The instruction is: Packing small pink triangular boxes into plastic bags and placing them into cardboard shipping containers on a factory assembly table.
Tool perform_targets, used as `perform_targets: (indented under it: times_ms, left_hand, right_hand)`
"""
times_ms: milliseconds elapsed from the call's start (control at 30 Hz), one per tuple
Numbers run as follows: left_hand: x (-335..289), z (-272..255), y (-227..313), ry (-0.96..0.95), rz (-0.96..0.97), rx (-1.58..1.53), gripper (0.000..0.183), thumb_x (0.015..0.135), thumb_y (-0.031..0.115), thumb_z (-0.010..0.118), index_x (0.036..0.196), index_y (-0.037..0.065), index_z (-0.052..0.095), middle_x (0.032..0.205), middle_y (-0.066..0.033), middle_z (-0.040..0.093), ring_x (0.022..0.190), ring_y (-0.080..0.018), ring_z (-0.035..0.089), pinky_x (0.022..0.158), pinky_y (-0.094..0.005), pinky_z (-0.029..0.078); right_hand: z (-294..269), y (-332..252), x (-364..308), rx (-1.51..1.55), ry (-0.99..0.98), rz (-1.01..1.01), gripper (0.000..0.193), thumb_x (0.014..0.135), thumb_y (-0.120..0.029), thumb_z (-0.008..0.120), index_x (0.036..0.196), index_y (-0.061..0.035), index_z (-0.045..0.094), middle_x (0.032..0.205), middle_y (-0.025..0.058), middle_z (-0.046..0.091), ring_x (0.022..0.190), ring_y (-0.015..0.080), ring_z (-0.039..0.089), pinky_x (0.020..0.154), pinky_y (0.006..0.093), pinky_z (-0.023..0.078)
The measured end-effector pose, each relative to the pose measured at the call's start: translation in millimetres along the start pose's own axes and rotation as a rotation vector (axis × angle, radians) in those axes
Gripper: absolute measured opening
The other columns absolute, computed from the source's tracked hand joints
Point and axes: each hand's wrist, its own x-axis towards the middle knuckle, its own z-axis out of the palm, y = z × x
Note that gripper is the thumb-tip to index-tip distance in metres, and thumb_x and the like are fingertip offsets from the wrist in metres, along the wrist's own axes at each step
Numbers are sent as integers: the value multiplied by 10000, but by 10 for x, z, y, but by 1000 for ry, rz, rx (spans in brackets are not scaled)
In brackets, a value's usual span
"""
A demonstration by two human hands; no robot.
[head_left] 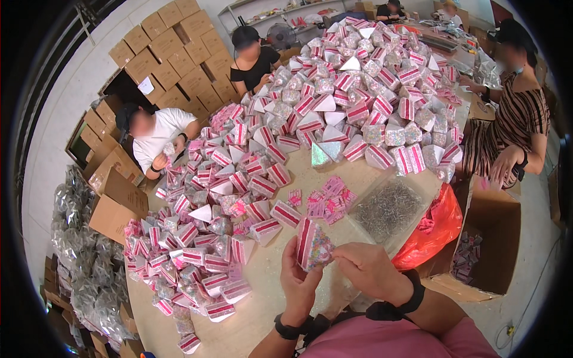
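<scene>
My left hand [296, 289] grips a cake-slice ornament [313, 244] above the table's near side. The slice has white and dark pink stripes on one side and multicoloured glittery bits on another. My right hand [370, 273] is closed, its thumb and forefinger pinched together at the slice's right corner; whatever lies between them is too small to make out. Just beyond the hands lie loose pink printed tags [334, 198]. To their right, a shallow clear tray [392, 244] holds a heap of small thin metal pieces [387, 206].
Piles of similar slices [352, 89] cover the table's far and left parts. An orange-red plastic bag [433, 230] and an open carton [504, 238] stand at the right. Several people sit around the table. Stacked cartons [179, 53] and silvery bagged goods [89, 268] are at the left.
</scene>
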Motion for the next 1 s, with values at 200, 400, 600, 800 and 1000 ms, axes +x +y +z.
perform_targets:
  times_ms: [200, 400, 600, 800, 1000]
  left_hand:
    - [1, -53, -46, -11, 119, 179, 732, 749, -67, 594, 1391, -55, 242, 1344, -158, 382, 1243, -229, 421, 1042, -349, 352]
    - [2, -126, -42, -56, 218, 378, 722, 753, -73, 586, 1388, -56, 242, 1333, -169, 376, 1226, -240, 443, 1027, -350, 372]
    - [13, -151, -44, -78, 198, 324, 717, 750, -86, 572, 1387, -52, 247, 1315, -164, 388, 1209, -236, 459, 1013, -345, 388]
    - [2, -135, -29, -71, 231, 440, 704, 750, -86, 575, 1382, -48, 268, 1301, -156, 398, 1194, -232, 472, 997, -336, 404]
    - [13, -194, -94, -28, 307, 629, 683, 740, -35, 631, 1352, -46, 327, 1252, -180, 441, 1139, -258, 512, 941, -344, 437]
  right_hand:
    - [-31, 18, 12, -52, -84, 18, 124, 823, -59, 562, 909, 0, 630, 800, 176, 628, 708, 339, 615, 599, 369, 486]
    - [-58, 49, 27, 88, -149, 136, 145, 820, -58, 547, 909, 10, 639, 741, 154, 610, 632, 238, 603, 576, 319, 463]
    - [-107, 48, 80, 297, -245, 327, 152, 843, -110, 529, 894, -14, 635, 773, 202, 610, 755, 362, 616, 634, 374, 475]
    - [3, 107, 2, 101, -142, 168, 140, 826, -78, 550, 902, -1, 638, 732, 152, 605, 623, 218, 594, 581, 310, 457]
    - [91, 103, 4, -15, -121, 177, 112, 827, -76, 547, 884, -1, 608, 735, 167, 599, 657, 273, 612, 589, 345, 464]
